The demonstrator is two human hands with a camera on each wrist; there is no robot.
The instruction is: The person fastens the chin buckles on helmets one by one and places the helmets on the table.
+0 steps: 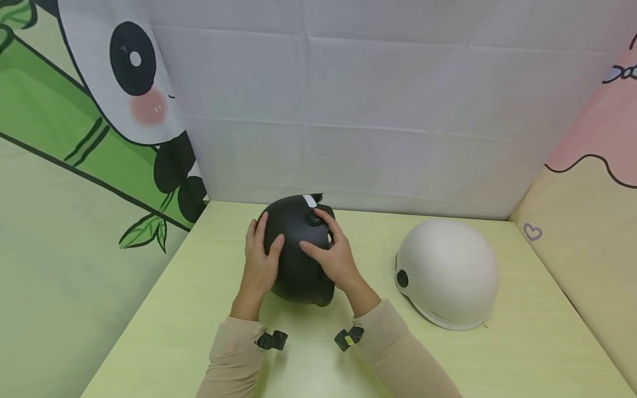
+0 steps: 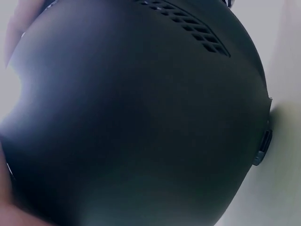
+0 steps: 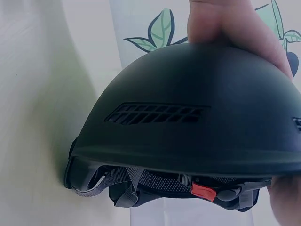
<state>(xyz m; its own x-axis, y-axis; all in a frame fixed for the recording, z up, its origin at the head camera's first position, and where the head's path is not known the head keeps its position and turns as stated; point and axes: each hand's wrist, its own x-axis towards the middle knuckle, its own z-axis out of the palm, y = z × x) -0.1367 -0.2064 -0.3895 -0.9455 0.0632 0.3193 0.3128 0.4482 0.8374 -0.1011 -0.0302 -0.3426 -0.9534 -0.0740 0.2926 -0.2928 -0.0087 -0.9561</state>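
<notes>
A black helmet (image 1: pixel 293 271) is held tilted on its side between my two hands above the table. My left hand (image 1: pixel 258 265) grips its left side, thumb on the shell and fingers round the far edge. My right hand (image 1: pixel 338 257) holds the right side, fingertips by a round black fitting (image 1: pixel 314 218) and thumb on the smooth shell. Slotted vents (image 3: pixel 157 113) show in the right wrist view, with grey straps (image 3: pixel 110 180) and a red buckle piece (image 3: pixel 203 191) under the rim. The shell (image 2: pixel 136 117) fills most of the left wrist view.
A white helmet (image 1: pixel 450 271) with a black round side fitting sits to the right on the pale yellow table (image 1: pixel 164 326). A white sheet (image 1: pixel 368 121) rises behind the table. Cartoon-printed panels stand at the left and right.
</notes>
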